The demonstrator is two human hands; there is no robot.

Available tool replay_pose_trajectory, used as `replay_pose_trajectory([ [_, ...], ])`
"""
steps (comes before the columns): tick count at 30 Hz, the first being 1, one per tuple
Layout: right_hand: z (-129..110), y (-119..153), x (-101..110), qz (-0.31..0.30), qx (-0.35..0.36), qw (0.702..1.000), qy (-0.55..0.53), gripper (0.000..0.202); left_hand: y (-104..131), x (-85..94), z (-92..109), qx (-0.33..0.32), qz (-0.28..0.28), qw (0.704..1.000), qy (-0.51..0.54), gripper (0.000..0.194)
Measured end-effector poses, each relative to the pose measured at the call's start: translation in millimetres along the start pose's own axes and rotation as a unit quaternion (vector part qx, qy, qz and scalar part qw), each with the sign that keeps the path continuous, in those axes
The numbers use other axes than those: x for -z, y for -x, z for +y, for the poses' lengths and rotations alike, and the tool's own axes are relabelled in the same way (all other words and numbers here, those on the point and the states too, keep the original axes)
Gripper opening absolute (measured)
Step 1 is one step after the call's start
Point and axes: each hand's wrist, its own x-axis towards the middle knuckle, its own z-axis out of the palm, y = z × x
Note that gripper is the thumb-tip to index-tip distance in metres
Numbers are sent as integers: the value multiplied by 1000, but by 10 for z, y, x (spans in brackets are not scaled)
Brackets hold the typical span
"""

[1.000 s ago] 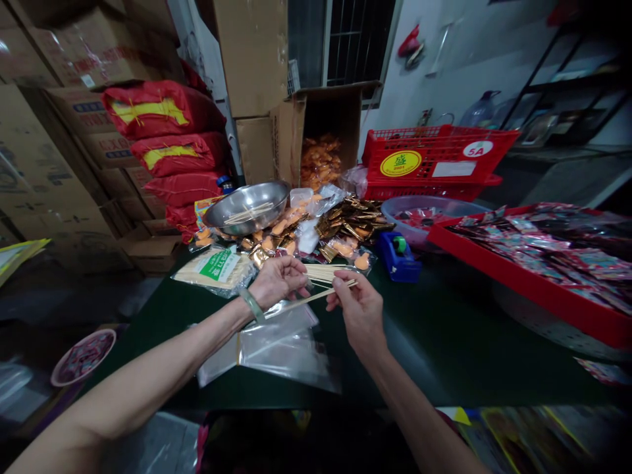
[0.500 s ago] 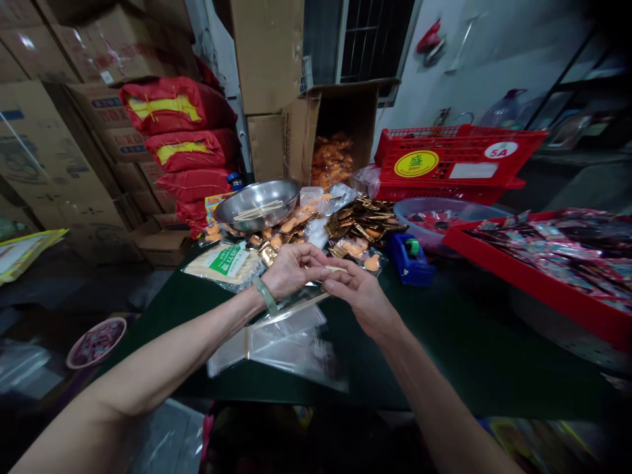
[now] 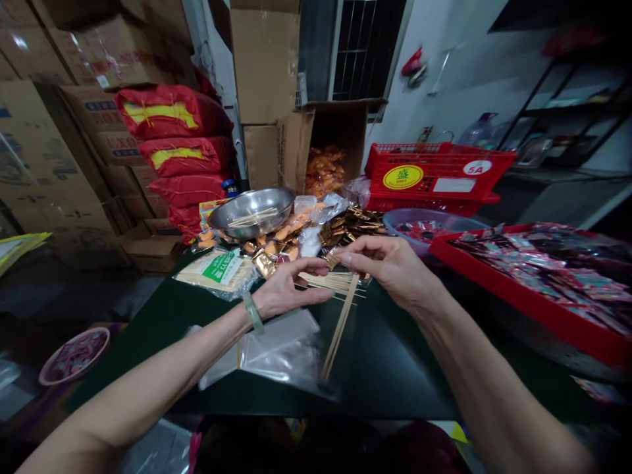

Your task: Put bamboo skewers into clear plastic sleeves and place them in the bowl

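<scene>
My left hand [image 3: 291, 286] is open, thumb and fingers apart, with a green bangle [image 3: 253, 313] at its wrist. Behind and beyond its fingertips lie thin wooden sticks [image 3: 333, 282]. A few longer sticks [image 3: 340, 326] lie slanted toward the table's front edge. My right hand [image 3: 382, 263] is closed in a pinch, its fingertips beside a small gold packet [image 3: 332, 258]; whether they grip it or only overlap it I cannot make out. Below my left hand, clear plastic bags [image 3: 281, 352] lie flat on the dark green table [image 3: 395, 375].
At the back stand a steel bowl [image 3: 251, 214] holding sticks and a pile of gold packets [image 3: 353, 224]. A packaged stick bundle [image 3: 217, 270] lies left. To the right are a red basket [image 3: 439, 171], a clear basin [image 3: 434, 217] and a red tray [image 3: 518, 299] of packets.
My hands have moved apart, the right one rightward and slightly up. My left fingers have opened. The slanted sticks, earlier at my hands, now lie angled over the table. The view has shifted slightly.
</scene>
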Motion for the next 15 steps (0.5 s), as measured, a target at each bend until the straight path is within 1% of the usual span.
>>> replay_pose_trajectory([
  [2, -89, 10, -26, -21, 0, 1000, -3, 19, -52, -67, 82, -23, 1, 1000, 15, 37],
  [4, -132, 32, -40, -34, -8, 999, -12, 23, -95, -138, 131, -40, 31, 997, 54, 28],
  [7, -107, 73, -19, -39, -24, 999, -15, 28, -127, -212, 154, -59, 93, 990, 90, 20],
  [8, -84, 88, -2, -42, -28, 999, -13, 29, -129, -224, 156, -57, 102, 989, 92, 20],
  [10, -36, 125, 36, -43, -26, 999, -1, 30, -123, -238, 160, -43, 101, 989, 95, 21],
  [11, -19, 150, 51, -21, -12, 1000, 14, 28, -119, -242, 164, -36, 97, 990, 99, 21],
  [12, -8, 182, 59, 25, 14, 999, 41, 25, -114, -247, 168, -29, 94, 990, 102, 21],
  [13, -7, 222, 57, 93, 55, 991, 83, 21, -109, -253, 173, -24, 95, 990, 101, 21],
  [14, -13, 268, 45, 162, 109, 971, 136, 16, -105, -262, 179, -20, 99, 990, 96, 21],
  [15, -25, 319, 23, 215, 172, 942, 194, 11, -102, -272, 186, -18, 103, 990, 90, 21],
])
